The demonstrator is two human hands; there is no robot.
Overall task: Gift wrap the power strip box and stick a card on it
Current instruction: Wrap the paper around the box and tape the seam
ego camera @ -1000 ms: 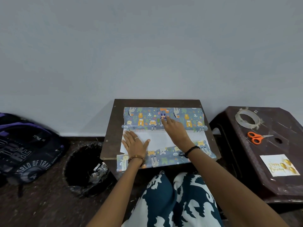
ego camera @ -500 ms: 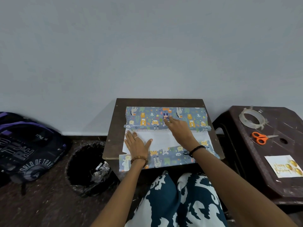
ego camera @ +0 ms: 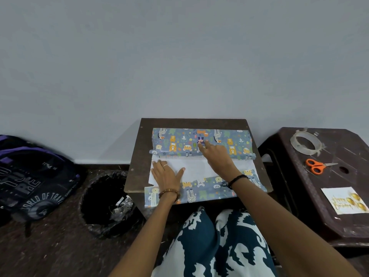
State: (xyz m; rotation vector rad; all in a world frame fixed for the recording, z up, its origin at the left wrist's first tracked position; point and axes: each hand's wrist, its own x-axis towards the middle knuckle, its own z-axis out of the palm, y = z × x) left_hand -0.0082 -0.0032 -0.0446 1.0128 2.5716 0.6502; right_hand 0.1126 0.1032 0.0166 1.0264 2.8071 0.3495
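Blue animal-print wrapping paper (ego camera: 229, 143) lies across a small brown table (ego camera: 137, 156), its far part folded over the box, which is hidden beneath. The paper's white underside (ego camera: 195, 168) shows in the middle, and a printed flap (ego camera: 205, 193) hangs over the near edge. My left hand (ego camera: 166, 173) lies flat with spread fingers on the white part at the left. My right hand (ego camera: 216, 155) reaches onto the folded paper, fingertips pressing it down near its middle. A "Happy Birthday" card (ego camera: 344, 200) lies on the stool to the right.
The dark plastic stool (ego camera: 295, 188) at the right also carries a clear tape roll (ego camera: 306, 141) and orange scissors (ego camera: 316, 166). A black bin (ego camera: 103, 202) stands left of the table, a dark backpack (ego camera: 30, 176) further left. A grey wall rises behind.
My hands have hardly moved. The right fingertips stay pressed on the folded paper and the left hand stays flat; only the camera view has shifted slightly.
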